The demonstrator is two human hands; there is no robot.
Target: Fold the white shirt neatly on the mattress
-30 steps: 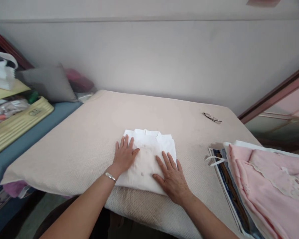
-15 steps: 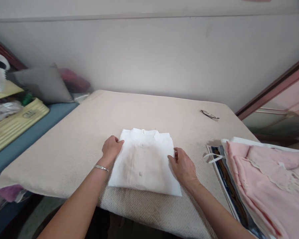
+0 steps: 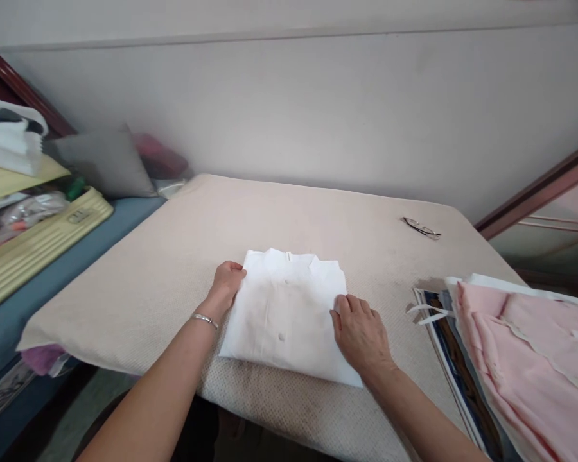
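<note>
A white buttoned shirt [image 3: 293, 321], folded into a neat rectangle, lies flat with its collar towards the wall. At its upper left edge my left hand [image 3: 227, 282], with a silver bangle on the wrist, pinches the cloth between thumb and fingers. My right hand [image 3: 361, 327] grips the right edge, fingers curled together and thumb bent in. Parts of the fingertips are hidden by the fabric and the hands themselves. Under the shirt is a cream textured cover [image 3: 318, 215].
Eyeglasses [image 3: 421, 228] rest on the cover at the back right. A pile of folded clothes with a pink garment [image 3: 534, 346] on top stands at the right. To the left are a grey cushion [image 3: 108, 160] and a yellow ribbed case [image 3: 43, 247]. A wall [image 3: 289, 115] closes off the back.
The whole view has shifted, so everything appears further right. My right hand's fingers have curled in more closely on the shirt's right edge. The left hand keeps its place at the left edge.
</note>
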